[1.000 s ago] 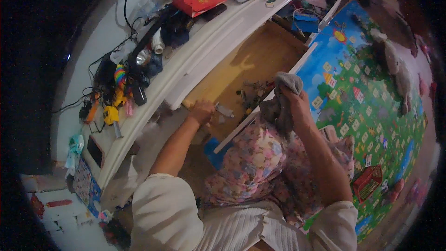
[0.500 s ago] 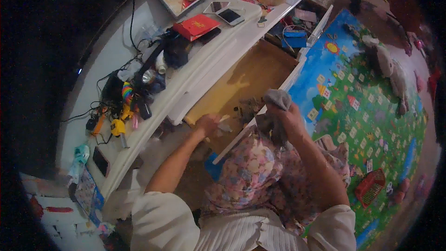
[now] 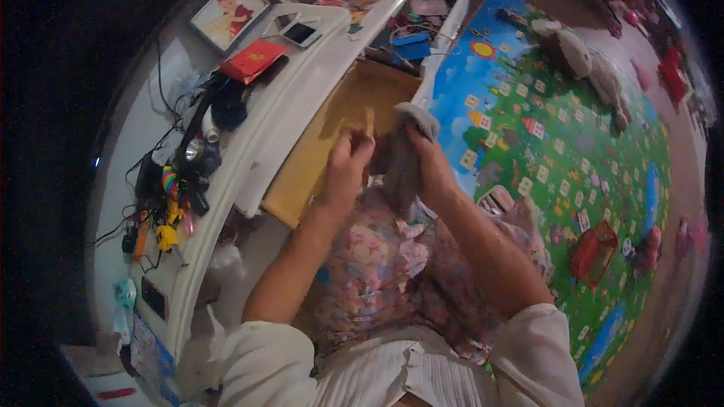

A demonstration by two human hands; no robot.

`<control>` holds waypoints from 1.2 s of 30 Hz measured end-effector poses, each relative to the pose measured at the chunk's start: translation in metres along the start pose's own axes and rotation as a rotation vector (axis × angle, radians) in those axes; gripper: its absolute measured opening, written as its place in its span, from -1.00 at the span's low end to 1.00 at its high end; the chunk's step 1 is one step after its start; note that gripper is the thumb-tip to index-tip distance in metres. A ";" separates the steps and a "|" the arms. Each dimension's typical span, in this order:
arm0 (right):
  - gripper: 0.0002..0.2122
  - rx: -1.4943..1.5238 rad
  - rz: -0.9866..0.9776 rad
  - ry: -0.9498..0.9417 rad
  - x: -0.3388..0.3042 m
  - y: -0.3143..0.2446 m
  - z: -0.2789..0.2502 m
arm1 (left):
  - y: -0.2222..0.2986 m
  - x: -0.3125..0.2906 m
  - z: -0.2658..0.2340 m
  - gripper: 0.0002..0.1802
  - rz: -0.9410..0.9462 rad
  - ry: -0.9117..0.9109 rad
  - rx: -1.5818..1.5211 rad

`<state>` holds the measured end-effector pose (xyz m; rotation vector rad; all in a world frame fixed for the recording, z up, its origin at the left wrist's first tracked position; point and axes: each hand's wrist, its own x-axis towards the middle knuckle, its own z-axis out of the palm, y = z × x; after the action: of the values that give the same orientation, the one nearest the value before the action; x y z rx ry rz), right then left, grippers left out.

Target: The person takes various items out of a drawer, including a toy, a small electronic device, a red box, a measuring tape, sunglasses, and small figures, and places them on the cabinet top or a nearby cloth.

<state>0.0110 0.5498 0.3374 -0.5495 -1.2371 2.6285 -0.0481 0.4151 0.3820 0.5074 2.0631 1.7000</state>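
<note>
A pulled-out drawer [image 3: 302, 158] with a yellowish wooden bottom lies in front of me. Over it is my left hand [image 3: 351, 162], closed in a pinch; a thin pale-yellow thing [image 3: 369, 122] shows at its fingertips, too blurred to name. Just to its right, my right hand [image 3: 431, 162] is closed around a grey cloth [image 3: 405, 173]. The cloth hangs down over the drawer's front edge, above my lap. Both hands are close together but apart.
The white cabinet top [image 3: 260, 117] holds a framed picture [image 3: 230, 11], a red box [image 3: 254, 60], a phone [image 3: 302, 34], and tangled cables with a yellow tape measure [image 3: 167, 238]. Another drawer contains a blue pouch [image 3: 411, 44]. On the printed play mat [image 3: 520, 128] sit a red basket [image 3: 594, 252] and a plush toy [image 3: 577, 60].
My left hand has lifted from low inside the drawer and come toward the right hand. The grey cloth now hangs longer below my right hand. The whole view has shifted.
</note>
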 end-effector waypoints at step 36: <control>-0.68 -0.338 -0.327 0.646 -0.117 -0.086 -0.234 | -0.107 0.048 0.222 -0.74 -0.525 -0.461 -0.387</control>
<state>0.2138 0.7319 0.2965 -1.0421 -1.3882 1.7657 0.0279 0.6047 0.2356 0.1805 1.3448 1.4399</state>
